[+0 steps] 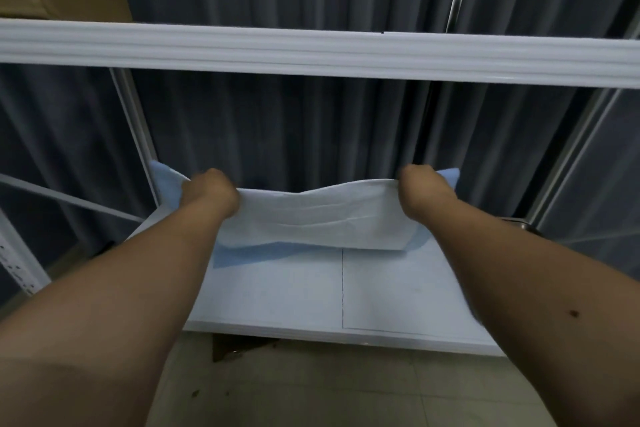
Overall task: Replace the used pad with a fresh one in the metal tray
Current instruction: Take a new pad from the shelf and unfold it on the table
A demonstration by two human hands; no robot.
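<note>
At about 9 o'clock a white upright post (20, 263) of the rack is standing, with grey curtain (294, 135) hanging behind everything. The left hand (209, 189) is reaching forward just left of centre, its fingers curling over the top edge of the pad (311, 218) and gripping it near the left corner. The pad is hanging between the two hands at centre, white side facing the camera and sagging a little in the middle (blue backing is peeking out at both upper corners and along the lower left edge). Its bottom edge is lying on the white shelf (277, 295), which is stretching toward 6 o'clock above the tiled floor (311, 392). At 12 o'clock a white rail (311, 52) is crossing the view. The right hand (420, 185), right of centre, is clutching the pad's top edge near the right corner. At 3 o'clock a bit of metal (519, 222) is showing; whether it is the tray I cannot tell.
</note>
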